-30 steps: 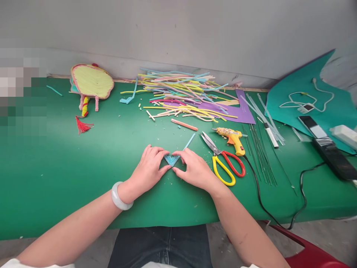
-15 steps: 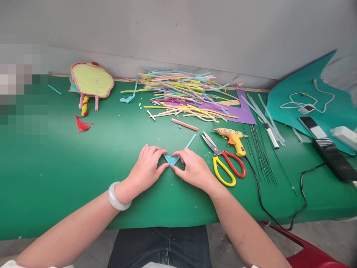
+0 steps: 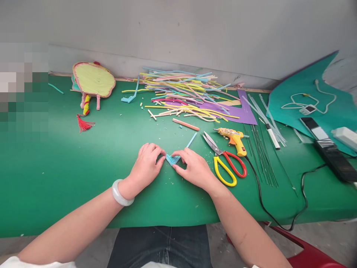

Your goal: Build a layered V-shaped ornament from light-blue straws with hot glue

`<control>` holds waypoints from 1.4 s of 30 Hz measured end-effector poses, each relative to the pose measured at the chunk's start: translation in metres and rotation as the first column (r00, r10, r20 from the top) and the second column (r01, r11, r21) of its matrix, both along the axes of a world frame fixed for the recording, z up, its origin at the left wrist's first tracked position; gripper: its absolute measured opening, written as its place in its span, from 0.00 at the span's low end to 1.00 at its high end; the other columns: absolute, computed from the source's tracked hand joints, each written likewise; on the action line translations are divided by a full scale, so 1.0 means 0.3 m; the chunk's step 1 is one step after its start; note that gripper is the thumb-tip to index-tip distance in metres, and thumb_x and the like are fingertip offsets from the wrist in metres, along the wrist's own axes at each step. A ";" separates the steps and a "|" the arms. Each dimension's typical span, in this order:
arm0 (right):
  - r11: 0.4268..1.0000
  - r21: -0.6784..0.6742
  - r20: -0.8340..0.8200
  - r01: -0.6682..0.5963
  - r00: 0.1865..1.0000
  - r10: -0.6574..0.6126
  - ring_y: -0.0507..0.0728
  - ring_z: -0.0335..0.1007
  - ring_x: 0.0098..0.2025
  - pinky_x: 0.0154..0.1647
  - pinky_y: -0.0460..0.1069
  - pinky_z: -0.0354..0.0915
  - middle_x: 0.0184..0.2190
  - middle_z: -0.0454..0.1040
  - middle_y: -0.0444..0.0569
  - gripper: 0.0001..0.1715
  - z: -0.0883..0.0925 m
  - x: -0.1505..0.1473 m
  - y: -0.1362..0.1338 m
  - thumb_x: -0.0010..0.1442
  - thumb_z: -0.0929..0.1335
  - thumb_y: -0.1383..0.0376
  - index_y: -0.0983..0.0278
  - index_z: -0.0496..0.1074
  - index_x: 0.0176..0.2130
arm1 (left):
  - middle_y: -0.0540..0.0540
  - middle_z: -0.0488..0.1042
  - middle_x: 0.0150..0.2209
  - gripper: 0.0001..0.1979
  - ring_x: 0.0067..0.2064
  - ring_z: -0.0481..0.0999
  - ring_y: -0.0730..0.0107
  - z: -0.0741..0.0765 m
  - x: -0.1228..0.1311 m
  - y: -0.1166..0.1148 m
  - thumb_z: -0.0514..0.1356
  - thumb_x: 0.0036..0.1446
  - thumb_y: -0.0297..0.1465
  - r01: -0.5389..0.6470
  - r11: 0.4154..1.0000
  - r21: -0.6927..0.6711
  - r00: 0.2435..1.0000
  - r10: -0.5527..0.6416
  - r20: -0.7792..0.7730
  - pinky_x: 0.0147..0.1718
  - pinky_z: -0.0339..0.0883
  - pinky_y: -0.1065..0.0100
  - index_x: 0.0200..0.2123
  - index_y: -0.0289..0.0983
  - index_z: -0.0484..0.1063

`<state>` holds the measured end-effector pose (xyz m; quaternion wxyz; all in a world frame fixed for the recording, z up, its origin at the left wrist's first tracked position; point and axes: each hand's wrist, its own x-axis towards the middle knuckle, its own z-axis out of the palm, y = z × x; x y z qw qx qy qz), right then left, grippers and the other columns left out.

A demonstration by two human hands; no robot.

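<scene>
A small light-blue V-shaped piece (image 3: 172, 159), made of blue strips laid side by side, lies on the green table (image 3: 83, 160) in front of me. My left hand (image 3: 146, 167), with a white bangle on its wrist, pinches the left edge of this piece with curled fingers. My right hand (image 3: 193, 168) presses and pinches its right edge. A loose blue strip (image 3: 191, 140) runs up and to the right from the piece. Both hands rest on the tabletop.
Yellow-and-red scissors (image 3: 224, 163) and a yellow glue gun (image 3: 232, 137) with a black cord lie right of my hands. A heap of coloured strips (image 3: 181, 93) and purple sheet (image 3: 240, 111) sit behind. A yellow fan-shaped craft (image 3: 93, 80) lies far left; thin green wires (image 3: 260, 154), phone and power strip far right.
My left thumb and fingers have closed in a little tighter on the blue piece. The view has shifted slightly; the hands stay in the same place.
</scene>
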<state>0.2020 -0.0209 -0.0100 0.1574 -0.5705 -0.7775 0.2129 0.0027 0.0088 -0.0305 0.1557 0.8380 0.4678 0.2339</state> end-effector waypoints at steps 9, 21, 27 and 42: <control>1.000 -0.022 -0.003 0.003 1.000 -0.003 0.54 0.68 0.37 0.35 0.48 0.60 0.36 0.71 0.44 0.15 0.002 0.001 0.003 0.61 0.70 0.61 0.57 0.71 0.49 | 0.44 0.69 0.39 0.03 0.45 0.68 0.58 -0.003 0.002 0.002 0.55 0.62 0.27 -0.021 1.000 -0.004 0.999 0.021 -0.026 0.49 0.64 0.52 0.37 0.39 0.69; 0.999 -0.029 -0.014 0.015 1.000 -0.015 0.54 0.69 0.37 0.34 0.48 0.60 0.36 0.72 0.44 0.16 0.005 0.000 0.006 0.60 0.70 0.61 0.59 0.70 0.49 | 0.45 0.69 0.40 0.02 0.46 0.68 0.57 -0.007 0.003 0.003 0.56 0.61 0.28 -0.054 0.998 -0.033 0.998 0.053 -0.023 0.49 0.63 0.52 0.38 0.40 0.68; 0.999 -0.044 -0.004 0.029 1.000 -0.030 0.55 0.69 0.37 0.34 0.48 0.60 0.36 0.72 0.45 0.16 0.006 -0.001 0.009 0.59 0.70 0.61 0.60 0.69 0.48 | 0.43 0.69 0.42 0.09 0.48 0.67 0.56 -0.017 0.003 0.005 0.57 0.62 0.29 -0.062 0.997 -0.040 0.998 0.062 0.000 0.51 0.62 0.51 0.45 0.39 0.70; 0.999 -0.029 -0.006 0.015 1.000 -0.015 0.54 0.68 0.36 0.33 0.48 0.59 0.33 0.70 0.43 0.13 0.001 0.001 0.009 0.60 0.70 0.61 0.59 0.71 0.46 | 0.45 0.70 0.40 0.09 0.46 0.67 0.60 -0.025 0.000 0.018 0.54 0.63 0.27 0.013 0.999 -0.038 0.999 -0.012 0.037 0.51 0.62 0.53 0.41 0.42 0.74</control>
